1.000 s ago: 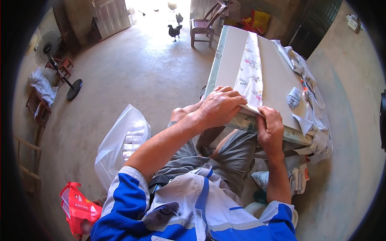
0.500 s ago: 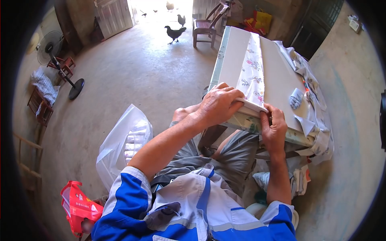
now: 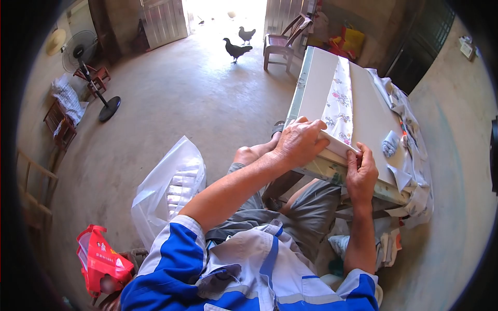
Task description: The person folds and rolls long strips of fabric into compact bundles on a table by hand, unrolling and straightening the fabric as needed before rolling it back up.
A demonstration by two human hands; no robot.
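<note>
While its near end is pinched by the left hand [image 3: 302,141] and the right hand [image 3: 363,168], the floral strip [image 3: 340,101] is spread beyond them along the table [image 3: 373,116]. Right of the right hand, a small bluish roll [image 3: 390,144] and draped cloth [image 3: 423,181] are seen; left of the left hand, a plastic bag [image 3: 163,192]. Compared with a second ago, more of the white folded edge [image 3: 338,147] is bared between the hands.
</note>
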